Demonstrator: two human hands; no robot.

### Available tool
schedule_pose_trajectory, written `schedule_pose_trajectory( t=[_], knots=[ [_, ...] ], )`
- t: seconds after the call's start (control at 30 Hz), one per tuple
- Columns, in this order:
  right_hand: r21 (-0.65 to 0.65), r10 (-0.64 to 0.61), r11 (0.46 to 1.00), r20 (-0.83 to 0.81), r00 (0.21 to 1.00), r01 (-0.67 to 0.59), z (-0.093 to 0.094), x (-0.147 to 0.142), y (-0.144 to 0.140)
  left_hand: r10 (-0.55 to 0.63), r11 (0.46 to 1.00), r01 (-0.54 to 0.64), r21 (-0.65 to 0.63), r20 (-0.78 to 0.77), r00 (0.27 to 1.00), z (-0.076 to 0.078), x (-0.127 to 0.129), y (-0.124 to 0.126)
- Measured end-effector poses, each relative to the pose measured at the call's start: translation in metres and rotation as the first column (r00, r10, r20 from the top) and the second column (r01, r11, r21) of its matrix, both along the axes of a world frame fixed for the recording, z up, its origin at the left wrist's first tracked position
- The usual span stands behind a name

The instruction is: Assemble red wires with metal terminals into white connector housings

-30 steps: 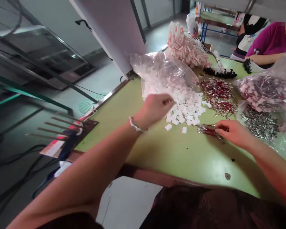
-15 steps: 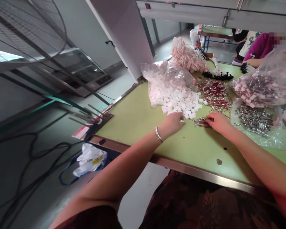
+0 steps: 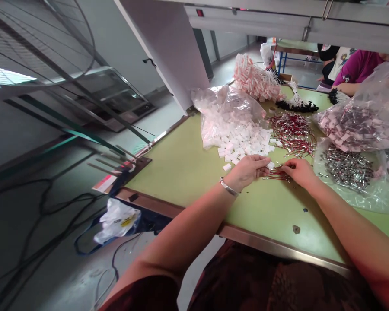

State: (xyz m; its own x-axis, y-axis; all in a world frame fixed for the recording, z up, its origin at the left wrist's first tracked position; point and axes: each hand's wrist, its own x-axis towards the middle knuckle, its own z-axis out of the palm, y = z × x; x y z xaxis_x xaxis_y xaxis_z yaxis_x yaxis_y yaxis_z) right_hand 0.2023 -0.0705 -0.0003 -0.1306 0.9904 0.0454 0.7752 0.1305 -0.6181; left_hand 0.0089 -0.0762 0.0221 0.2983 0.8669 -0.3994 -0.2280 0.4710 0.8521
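My left hand [image 3: 249, 171] pinches a small white plastic housing [image 3: 270, 165] between thumb and fingers. Close on its right, my right hand [image 3: 298, 172] is closed on a short red wire, whose tip points toward the housing; whether the two touch I cannot tell. Below the fingertips lies a little group of red wires [image 3: 277, 174] with metal ends. Loose white housings [image 3: 246, 140] spill from a clear bag just beyond my left hand. A pile of red wires [image 3: 291, 129] lies beyond my right hand.
Right of my right arm sits a clear bag of small metal parts [image 3: 346, 166], with a bag of pale pieces [image 3: 356, 125] behind it. Bundled pink-and-white leads [image 3: 254, 80] and black-tipped white leads [image 3: 296, 103] lie farther back. A person in a purple sleeve [image 3: 356, 67] sits across the table.
My left hand has moved right from the edge of the white pile, with a white housing now showing at its fingertips. My right hand stays near the small wire group.
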Motion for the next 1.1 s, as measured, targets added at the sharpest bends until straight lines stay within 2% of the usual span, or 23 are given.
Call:
schedule_pose_trajectory(
  t=[0.07,0.13,0.23,0.4,0.57,0.67,0.83,0.97,1.1],
  knots=[
    [0.012,0.006,1.0,-0.116,0.993,-0.005,0.003,0.001,-0.004,0.009,1.0,-0.009,-0.008,0.011,1.0,-0.007,0.001,-0.002],
    [0.022,0.065,0.998,-0.155,0.986,-0.062,0.008,-0.001,-0.012,0.003,1.0,-0.003,-0.004,0.012,1.0,-0.011,0.001,-0.004],
    [0.039,0.155,0.988,-0.104,0.982,-0.151,0.015,-0.007,-0.024,-0.011,1.0,0.011,-0.02,0.011,1.0,-0.014,-0.001,-0.005],
    [0.087,0.201,0.977,-0.035,0.979,-0.197,0.021,-0.012,-0.033,0.025,0.999,-0.024,-0.044,0.026,0.999,-0.013,-0.003,-0.004],
    [0.023,0.195,0.98,-0.009,0.981,-0.195,0.021,-0.013,-0.032,-0.006,1.0,0.006,-0.02,0.011,1.0,-0.012,-0.006,-0.005],
    [-0.009,0.19,0.982,0.005,0.982,-0.19,0.021,-0.015,-0.032,-0.031,0.999,0.032,0.04,-0.038,0.999,-0.013,-0.007,-0.006],
    [-0.003,0.204,0.978,0.171,0.964,-0.207,0.024,-0.018,-0.037,-0.112,0.949,0.194,0.248,-0.31,0.944,-0.013,-0.005,-0.013],
    [-0.114,0.262,0.962,0.115,0.958,-0.249,0.023,-0.021,-0.041,-0.286,0.901,0.38,0.21,-0.37,0.884,-0.015,-0.008,-0.017],
    [-0.185,0.283,0.947,0.086,0.955,-0.264,0.023,-0.025,-0.044,-0.444,0.816,0.548,0.182,-0.408,0.798,-0.014,-0.017,-0.015]
  ],
)
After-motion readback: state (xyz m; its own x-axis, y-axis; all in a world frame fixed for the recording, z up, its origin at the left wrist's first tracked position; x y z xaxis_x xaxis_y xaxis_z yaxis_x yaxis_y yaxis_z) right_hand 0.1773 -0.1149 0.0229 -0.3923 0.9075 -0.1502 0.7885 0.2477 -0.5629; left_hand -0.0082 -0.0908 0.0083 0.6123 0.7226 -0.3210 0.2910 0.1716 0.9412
